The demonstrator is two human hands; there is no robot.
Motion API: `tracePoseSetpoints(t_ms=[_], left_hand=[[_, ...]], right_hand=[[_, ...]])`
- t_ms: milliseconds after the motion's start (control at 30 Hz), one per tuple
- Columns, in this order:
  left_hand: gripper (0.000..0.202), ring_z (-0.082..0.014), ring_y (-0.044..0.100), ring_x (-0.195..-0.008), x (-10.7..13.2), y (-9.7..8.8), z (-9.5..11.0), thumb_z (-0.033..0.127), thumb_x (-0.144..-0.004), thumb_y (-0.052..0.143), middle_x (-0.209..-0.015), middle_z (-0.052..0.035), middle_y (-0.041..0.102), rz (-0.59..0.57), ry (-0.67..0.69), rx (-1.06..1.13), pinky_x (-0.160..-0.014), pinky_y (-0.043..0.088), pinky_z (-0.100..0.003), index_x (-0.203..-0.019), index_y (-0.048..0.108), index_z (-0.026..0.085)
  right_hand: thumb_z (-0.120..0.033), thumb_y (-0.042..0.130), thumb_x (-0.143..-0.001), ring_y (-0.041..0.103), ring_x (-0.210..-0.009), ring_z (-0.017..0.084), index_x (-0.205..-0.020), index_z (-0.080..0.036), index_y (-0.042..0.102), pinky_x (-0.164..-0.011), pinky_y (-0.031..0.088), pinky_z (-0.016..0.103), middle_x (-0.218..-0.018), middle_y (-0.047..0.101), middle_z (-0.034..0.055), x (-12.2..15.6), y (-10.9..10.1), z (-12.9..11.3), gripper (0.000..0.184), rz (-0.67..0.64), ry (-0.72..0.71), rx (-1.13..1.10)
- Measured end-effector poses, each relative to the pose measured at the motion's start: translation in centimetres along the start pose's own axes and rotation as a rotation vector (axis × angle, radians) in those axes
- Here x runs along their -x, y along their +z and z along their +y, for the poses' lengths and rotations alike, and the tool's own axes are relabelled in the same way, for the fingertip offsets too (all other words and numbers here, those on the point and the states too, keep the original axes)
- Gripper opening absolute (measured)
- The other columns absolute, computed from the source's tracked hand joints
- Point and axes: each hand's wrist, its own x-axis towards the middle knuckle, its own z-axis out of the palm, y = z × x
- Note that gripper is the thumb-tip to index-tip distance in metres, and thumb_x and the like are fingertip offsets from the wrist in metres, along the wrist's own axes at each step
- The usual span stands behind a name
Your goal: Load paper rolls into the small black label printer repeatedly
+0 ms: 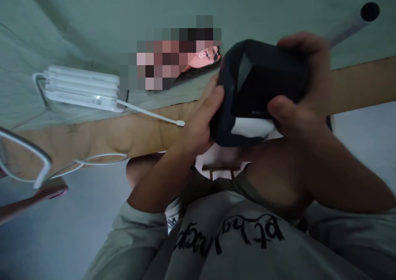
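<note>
A dark, rounded box-like device (262, 80) is held up in front of me with both hands, over the table's near edge. It has an angular recessed face, and a white piece (252, 126), perhaps paper, shows at its lower edge. My left hand (202, 121) grips the device's left side, thumb on top of the rim and the other fingers mostly hidden behind. On the opposite side my right hand (298, 102) is wrapped around it, its thumb on the front face and its fingers over the far corner. Slight blur covers the right hand and device.
Behind the device a phone (206, 59) with a lit screen lies on the green cloth (256, 8), partly pixelated. Left of it sits a white, ribbed block (82, 88) with a cable plug (180, 123). A pale tube (348, 28) lies upper right; white cable loops (102, 159) hang left.
</note>
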Motion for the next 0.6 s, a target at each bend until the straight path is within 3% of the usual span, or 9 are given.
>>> tracePoseSetpoints(t_ms=[100,267,367,467,600], left_hand=[[0.024,-0.0231,0.057,-0.132,-0.6,0.0,0.1,0.037,-0.094,0.056,-0.111,0.0002,0.072,-0.004,-0.006,0.064,-0.102,0.056,-0.03,-0.11,0.065,0.022],[0.029,-0.0229,0.067,-0.116,-1.1,0.4,0.2,0.042,-0.098,0.048,-0.102,-0.0025,0.074,0.057,-0.081,0.127,-0.086,0.06,-0.028,-0.108,0.066,0.021],[0.026,-0.0177,0.072,-0.087,-1.0,0.5,0.2,0.038,-0.097,0.052,-0.087,-0.0022,0.072,0.126,-0.06,0.125,-0.069,0.058,-0.023,-0.103,0.067,0.018],[0.025,-0.0112,0.065,-0.063,-0.9,0.7,0.4,0.035,-0.097,0.052,-0.076,-0.0004,0.069,0.184,0.007,0.147,-0.055,0.052,-0.02,-0.093,0.068,0.016],[0.025,-0.0067,0.062,-0.061,-1.1,0.9,0.8,0.029,-0.097,0.053,-0.072,0.0012,0.065,0.198,0.012,0.164,-0.057,0.051,-0.017,-0.082,0.065,0.013]], right_hand=[[-0.065,0.063,-0.079,0.056,-0.109,0.016,-0.132,-0.035,0.053,-0.095,0.052,0.035,-0.122,0.054,0.0008,-0.6,-0.3,0.5,0.062,-0.054,-0.112,0.107],[-0.064,0.05,-0.087,0.052,-0.125,0.021,-0.142,-0.036,0.043,-0.11,0.046,0.046,-0.133,0.051,0.0029,-1.3,-1.2,0.4,0.062,-0.159,-0.124,0.368],[-0.06,0.052,-0.087,0.046,-0.134,0.022,-0.147,-0.037,0.036,-0.115,0.045,0.045,-0.141,0.043,0.003,-1.4,-1.6,0.2,0.066,-0.205,-0.165,0.242],[-0.055,0.062,-0.082,0.044,-0.138,0.022,-0.15,-0.038,0.029,-0.116,0.046,0.046,-0.146,0.039,0.003,-1.5,-1.9,0.4,0.077,-0.322,-0.184,0.115],[-0.046,0.078,-0.07,0.043,-0.14,0.023,-0.151,-0.04,0.026,-0.117,0.048,0.047,-0.148,0.037,0.0026,-1.7,-2.6,0.4,0.096,-0.388,-0.207,0.067]])
